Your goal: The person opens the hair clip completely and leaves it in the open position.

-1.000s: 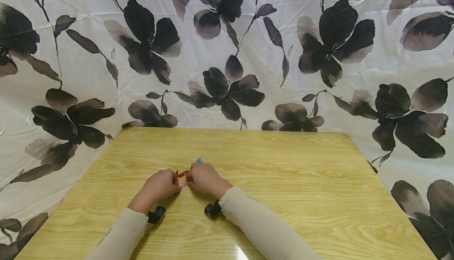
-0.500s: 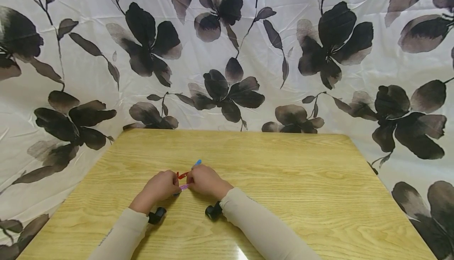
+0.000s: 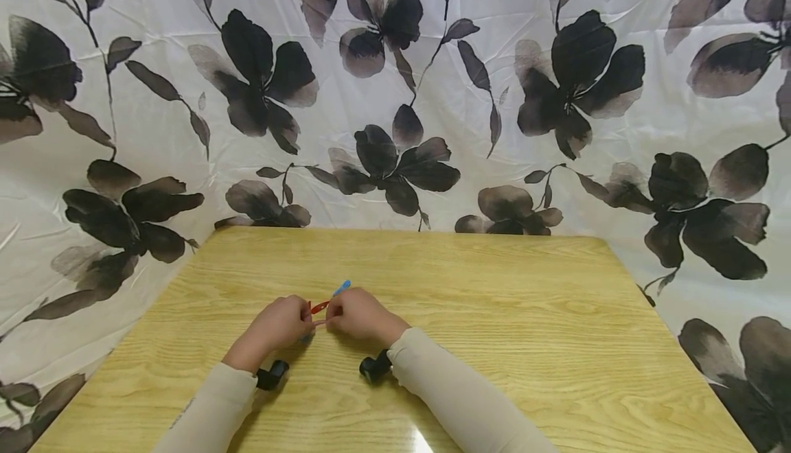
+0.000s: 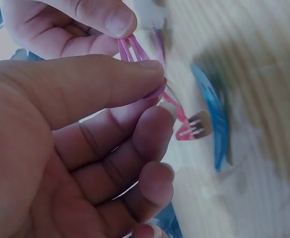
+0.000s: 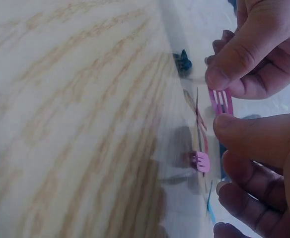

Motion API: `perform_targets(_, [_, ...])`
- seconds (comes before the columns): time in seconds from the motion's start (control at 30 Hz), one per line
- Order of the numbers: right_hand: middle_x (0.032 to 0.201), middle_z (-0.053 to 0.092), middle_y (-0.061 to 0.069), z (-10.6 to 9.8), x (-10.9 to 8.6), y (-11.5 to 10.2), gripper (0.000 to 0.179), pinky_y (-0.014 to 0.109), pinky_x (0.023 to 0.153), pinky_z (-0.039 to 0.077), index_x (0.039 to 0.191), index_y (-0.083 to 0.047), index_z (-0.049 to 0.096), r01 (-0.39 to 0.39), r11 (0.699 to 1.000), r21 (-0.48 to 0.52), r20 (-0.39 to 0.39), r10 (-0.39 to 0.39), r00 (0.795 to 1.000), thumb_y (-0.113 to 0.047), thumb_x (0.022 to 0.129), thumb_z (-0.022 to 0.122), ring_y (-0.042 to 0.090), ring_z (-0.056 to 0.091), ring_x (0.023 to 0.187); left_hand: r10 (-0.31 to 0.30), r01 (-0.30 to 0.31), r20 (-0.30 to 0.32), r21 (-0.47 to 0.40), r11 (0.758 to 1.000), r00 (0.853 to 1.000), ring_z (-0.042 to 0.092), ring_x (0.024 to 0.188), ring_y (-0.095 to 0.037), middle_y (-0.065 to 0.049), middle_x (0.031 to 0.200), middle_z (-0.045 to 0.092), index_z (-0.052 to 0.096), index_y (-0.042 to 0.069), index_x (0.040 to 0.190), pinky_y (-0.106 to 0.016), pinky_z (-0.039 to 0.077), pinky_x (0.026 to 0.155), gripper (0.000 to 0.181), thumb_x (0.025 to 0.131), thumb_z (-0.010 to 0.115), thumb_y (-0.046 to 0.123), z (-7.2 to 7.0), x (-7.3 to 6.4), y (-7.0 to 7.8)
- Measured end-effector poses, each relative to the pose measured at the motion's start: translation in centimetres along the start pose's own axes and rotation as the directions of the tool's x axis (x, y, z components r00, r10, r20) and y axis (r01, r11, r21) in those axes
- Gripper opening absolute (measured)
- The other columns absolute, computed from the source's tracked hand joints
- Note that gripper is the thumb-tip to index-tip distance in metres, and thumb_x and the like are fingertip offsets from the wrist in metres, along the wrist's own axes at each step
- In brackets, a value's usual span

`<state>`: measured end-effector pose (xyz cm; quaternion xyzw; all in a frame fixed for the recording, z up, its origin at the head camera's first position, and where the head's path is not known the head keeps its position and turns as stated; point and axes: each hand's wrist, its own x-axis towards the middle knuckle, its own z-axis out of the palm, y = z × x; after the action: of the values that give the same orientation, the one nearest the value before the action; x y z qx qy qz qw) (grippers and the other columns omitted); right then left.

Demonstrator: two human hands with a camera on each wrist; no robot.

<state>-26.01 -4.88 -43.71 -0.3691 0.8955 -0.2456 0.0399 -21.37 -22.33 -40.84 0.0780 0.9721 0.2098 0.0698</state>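
Observation:
Between the two hands is a pink-purple snap hair clip [image 4: 131, 49] with slots in it. My left hand [image 3: 281, 324] pinches one end between thumb and fingers. My right hand [image 3: 360, 316] pinches the other end, and its fingertips stand close to the left ones. In the right wrist view, the slotted part of the clip [image 5: 221, 101] shows between both thumbs. On the table beyond the hands lie a red hair clip [image 3: 319, 307] and a blue hair clip [image 3: 342, 287], the latter partly behind the right hand. Fingers hide both ends of the held clip.
A dark blue-green clip [image 5: 183, 63] lies on the table near the left hand. Another pink clip piece [image 5: 202, 162] shows beside the red one. The wood-grain table [image 3: 494, 316] stretches to the right, with a floral cloth [image 3: 395, 96] hanging behind it.
The held clip now shows as a thinner strip in the head view, turned slightly. Both hands stay nearly in place and keep their pinch; the view has tilted a little.

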Motion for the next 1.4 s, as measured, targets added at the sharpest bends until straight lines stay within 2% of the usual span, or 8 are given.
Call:
perform_targets(0.2, [0.081,0.069,-0.012,-0.3,-0.5,0.4,0.007,0.016,0.067,0.043,0.09,-0.017,0.073,-0.001,0.996,0.091,-0.044,0.005,0.999,-0.021,0.091,0.067,0.002,0.053,0.071,0.021,-0.021,-0.004,-0.017,1.0,1.0,0.043,0.052,-0.013,-0.001,0.061,0.053,0.06,0.009,0.072,-0.027,0.035,0.049,0.021,0.093,0.061,0.013,-0.3,-0.1,0.6])
perform_targets(0.5, [0.095,0.071,-0.009,-1.2,-1.5,1.2,0.013,0.014,0.07,0.047,0.101,-0.017,0.074,-0.039,0.979,0.202,-0.084,0.057,0.995,-0.02,0.094,0.064,-0.002,0.059,0.081,0.053,-0.054,-0.054,-0.018,0.998,0.997,0.049,0.058,-0.013,-0.001,0.069,0.059,0.065,0.007,0.082,-0.027,0.04,0.056,0.013,0.093,0.063,0.012,-0.1,0.7,1.5])
perform_targets(0.77, [0.092,0.068,-0.01,-2.5,-2.7,2.4,0.013,0.017,0.069,0.048,0.102,-0.02,0.073,-0.058,0.961,0.27,-0.139,0.098,0.985,-0.024,0.096,0.062,0.0,0.057,0.079,0.084,-0.095,-0.078,-0.141,0.986,0.993,0.05,0.058,-0.014,-0.006,0.076,0.066,0.068,0.003,0.092,-0.029,0.041,0.054,0.013,0.094,0.062,0.014,0.1,1.6,2.8])
perform_targets(0.93, [0.09,0.068,-0.01,-3.5,-3.4,3.2,0.013,0.02,0.067,0.048,0.101,-0.02,0.073,-0.065,0.946,0.317,-0.173,0.125,0.977,-0.025,0.096,0.062,0.003,0.057,0.077,0.107,-0.125,-0.097,-0.203,0.971,0.989,0.063,0.062,-0.018,-0.01,0.087,0.069,0.068,0.002,0.101,-0.029,0.047,0.058,0.016,0.096,0.06,0.016,0.3,2.3,3.5])
perform_targets(1.03, [0.091,0.069,-0.009,-4.1,-3.8,3.7,0.014,0.021,0.068,0.048,0.101,-0.02,0.074,-0.064,0.943,0.327,-0.195,0.133,0.972,-0.025,0.095,0.063,0.004,0.057,0.079,0.108,-0.131,-0.106,-0.243,0.961,0.988,0.067,0.063,-0.021,-0.012,0.095,0.07,0.068,0.004,0.106,-0.028,0.049,0.058,0.018,0.097,0.059,0.018,0.4,2.6,4.0])
perform_targets(1.2, [0.097,0.07,-0.008,-4.8,-4.6,4.4,0.014,0.023,0.068,0.049,0.103,-0.023,0.073,-0.072,0.938,0.338,-0.217,0.152,0.964,-0.027,0.096,0.062,0.006,0.058,0.08,0.109,-0.143,-0.129,-0.297,0.944,0.986,0.064,0.057,-0.026,-0.014,0.099,0.07,0.069,0.009,0.107,-0.029,0.05,0.054,0.019,0.098,0.058,0.021,0.7,2.8,4.9])
perform_targets(1.4, [0.102,0.07,-0.007,-5.5,-5.7,5.1,0.016,0.026,0.066,0.049,0.106,-0.023,0.073,-0.097,0.925,0.367,-0.224,0.189,0.956,-0.027,0.097,0.06,0.009,0.059,0.079,0.102,-0.142,-0.137,-0.327,0.934,0.985,0.052,0.048,-0.02,-0.014,0.098,0.069,0.069,0.01,0.109,-0.032,0.048,0.049,0.019,0.098,0.058,0.022,1.1,3.3,5.9])
